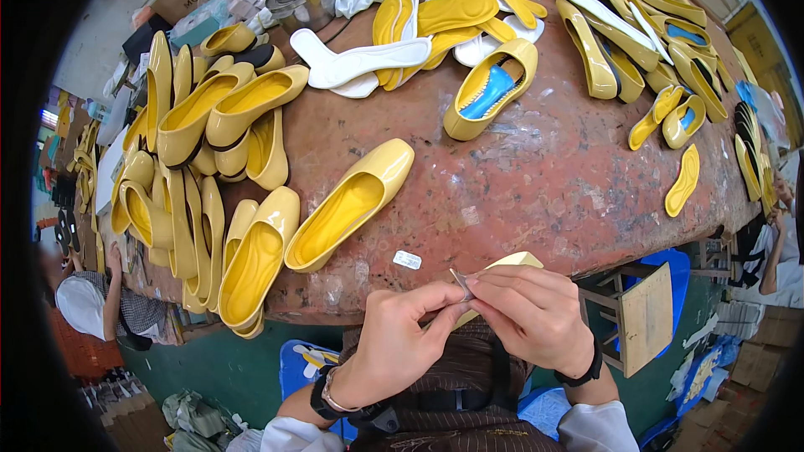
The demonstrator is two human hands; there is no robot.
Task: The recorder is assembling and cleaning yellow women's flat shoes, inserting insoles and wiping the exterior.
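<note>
My left hand (404, 336) and my right hand (536, 311) meet over the table's near edge, thumbs and forefingers pinched together. Between the fingertips is a small thin greyish piece (459, 281); I cannot make out its kind. Behind my right hand shows part of a pale yellow thing (517, 260), mostly hidden by the fingers. On the table just beyond my left hand lies a small white label (407, 260). A glossy yellow flat shoe (352, 202) with a yellow insole rests to the left of it.
Several yellow shoes (254, 259) are piled at the left, more (624, 42) at the far right. White and yellow insoles (456, 8) lie at the back, near a shoe with a blue lining (492, 88). A wooden stool (649, 318) stands below the table's right edge. Other people are at both sides.
</note>
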